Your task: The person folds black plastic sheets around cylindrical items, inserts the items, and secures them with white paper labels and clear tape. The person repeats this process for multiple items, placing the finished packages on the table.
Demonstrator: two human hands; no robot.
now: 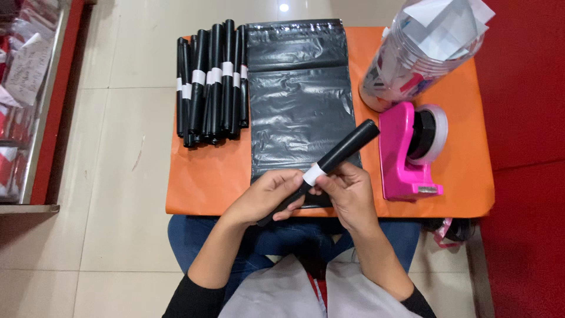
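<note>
A rolled black plastic bag with a white band around its middle lies slanted between both hands, over the near edge of the orange table. My left hand grips its lower end. My right hand pinches it at the white band. Under the roll lies a flat black plastic mailing bag, spread out on the table.
Several finished black rolls with white bands are piled at the table's far left. A pink tape dispenser stands at the right, with a clear plastic jar of papers behind it. A red carpet runs along the right, a glass shelf along the left.
</note>
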